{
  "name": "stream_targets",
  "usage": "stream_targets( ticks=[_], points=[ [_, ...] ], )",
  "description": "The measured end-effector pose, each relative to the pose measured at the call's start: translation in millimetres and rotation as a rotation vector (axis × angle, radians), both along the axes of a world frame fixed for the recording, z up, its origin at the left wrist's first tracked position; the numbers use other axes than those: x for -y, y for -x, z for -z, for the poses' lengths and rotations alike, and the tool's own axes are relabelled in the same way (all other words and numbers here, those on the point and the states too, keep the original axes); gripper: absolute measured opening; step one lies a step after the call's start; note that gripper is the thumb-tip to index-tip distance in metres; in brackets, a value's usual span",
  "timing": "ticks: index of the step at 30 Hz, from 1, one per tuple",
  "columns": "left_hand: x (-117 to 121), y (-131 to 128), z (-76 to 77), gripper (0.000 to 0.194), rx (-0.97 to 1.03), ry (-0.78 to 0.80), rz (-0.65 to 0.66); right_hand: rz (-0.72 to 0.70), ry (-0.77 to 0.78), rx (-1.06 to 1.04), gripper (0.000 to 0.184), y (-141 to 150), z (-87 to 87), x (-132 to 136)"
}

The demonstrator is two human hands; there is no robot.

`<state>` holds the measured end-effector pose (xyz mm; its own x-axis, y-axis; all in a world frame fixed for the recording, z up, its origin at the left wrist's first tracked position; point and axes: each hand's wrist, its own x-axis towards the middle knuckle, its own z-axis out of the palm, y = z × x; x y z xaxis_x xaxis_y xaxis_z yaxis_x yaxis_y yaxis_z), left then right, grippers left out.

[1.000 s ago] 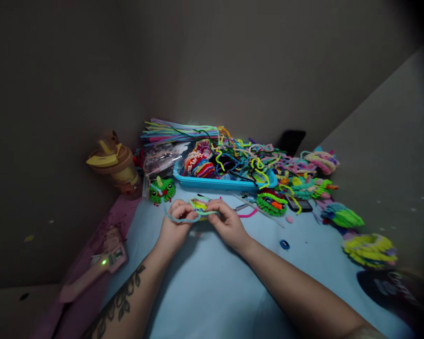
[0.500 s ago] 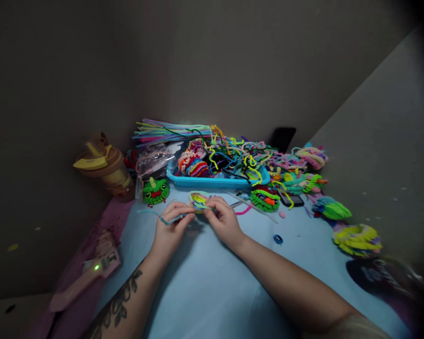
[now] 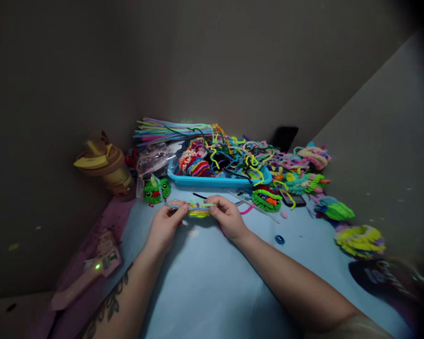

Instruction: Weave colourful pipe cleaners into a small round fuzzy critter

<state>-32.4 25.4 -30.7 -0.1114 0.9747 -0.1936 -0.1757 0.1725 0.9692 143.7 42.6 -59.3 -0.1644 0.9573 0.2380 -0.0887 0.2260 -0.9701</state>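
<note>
- Between left hand (image 3: 162, 226) and right hand (image 3: 230, 221), held up over the bench (image 3: 212, 287): a small piece (image 3: 199, 212), yellow below with a pastel upper edge; too blurred for counting bands;
- At its left end, left thumb and forefinger pressed together on the edge, with a blue strand (image 3: 163, 200) pinched there too; remaining fingers curled, partly hidden;
- At its right end, right thumb and forefinger pinching likewise; a pale green tip (image 3: 212, 204) by the fingertips; cannot tell whether loose or part of the edge;
- Done, by the look of things: a compact banded body, apparently holding together without support in the middle;
- Left, as a judgement: blue strand not yet worked in, its free end looping up in front of the green figure (image 3: 164, 189); upper edge seemingly unfinished; probably partway along, hard to place more closely;
- Beyond the hands: blue tray (image 3: 219, 181), heaped with a colourful tangle (image 3: 256, 155); straight stems (image 3: 173, 128) behind, to the left;
- To the right: a green piece with orange (image 3: 265, 203), a blue ring (image 3: 280, 239) nearer, a yellow bundle (image 3: 360, 241) farther out;
- To the left: cup (image 3: 115, 176); glue gun (image 3: 79, 285), green light lit
</note>
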Motion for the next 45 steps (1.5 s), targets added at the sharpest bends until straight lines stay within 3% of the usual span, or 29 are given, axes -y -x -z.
stream_targets(
  ticks=[4, 10, 17, 30, 35, 41, 45],
  points=[
    [-0.3, 0.2, -3.1, 0.036, 0.044, 0.081, 0.002, -0.047, 0.161, -0.170, 0.029, 1.2, 4.7, -1.3],
    [-0.5, 2.4, -0.6, 0.040, 0.006, 0.111, -0.024, -0.062, 0.347, -0.342, 0.033, 4.7, -2.6, -1.5],
    [-1.7, 4.5, 6.6, 0.036, -0.070, 0.029, -0.044, -0.094, 0.404, -0.372, 0.033, 4.2, -3.6, -1.6],
    [-0.4, 0.5, 1.2, 0.034, -0.070, 0.019, -0.026, -0.104, 0.466, -0.446, 0.032, 4.4, -4.6, -1.2],
    [-1.7, 2.9, 0.4, 0.033, 0.133, 0.104, -0.014, -0.135, 0.553, -0.517, 0.031, 5.4, -3.8, -4.0],
    [-11.0, 8.9, -3.7, 0.013, 0.561, 0.370, -0.088, -0.243, 0.529, -0.569, 0.033, 1.9, -5.4, -8.6],
    [-15.3, 10.8, -7.2, 0.023, 0.701, 0.462, -0.103, -0.231, 0.499, -0.510, 0.033, 0.9, -4.1, -8.8]
  ],
)
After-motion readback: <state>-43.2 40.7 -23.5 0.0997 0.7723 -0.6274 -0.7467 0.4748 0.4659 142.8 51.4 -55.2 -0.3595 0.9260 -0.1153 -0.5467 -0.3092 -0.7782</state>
